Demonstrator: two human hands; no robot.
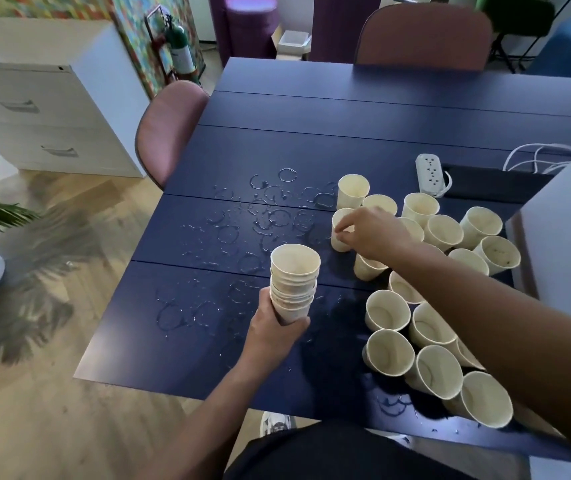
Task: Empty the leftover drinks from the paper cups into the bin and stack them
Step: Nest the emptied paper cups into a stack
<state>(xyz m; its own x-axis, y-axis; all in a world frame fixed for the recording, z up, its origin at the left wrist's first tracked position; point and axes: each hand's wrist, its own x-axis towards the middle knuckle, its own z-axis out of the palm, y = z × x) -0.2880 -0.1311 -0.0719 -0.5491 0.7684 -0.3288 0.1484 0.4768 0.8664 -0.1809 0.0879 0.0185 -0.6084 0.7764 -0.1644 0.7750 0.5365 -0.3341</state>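
Observation:
My left hand (275, 327) grips a stack of several nested cream paper cups (294, 282) from below and holds it upright above the dark blue table (311, 133). My right hand (370, 232) reaches over the table and pinches the rim of a single paper cup (338, 241) standing there. Many more loose paper cups (436, 372) stand crowded on the right half of the table, most of them looking empty. No bin is in sight.
Wet rings and droplets (263, 216) cover the table's left and middle. A white power strip (431, 173) with its cable lies at the back right. A tall white object (568, 216) stands at the right edge. Pink chairs (168, 129) flank the table.

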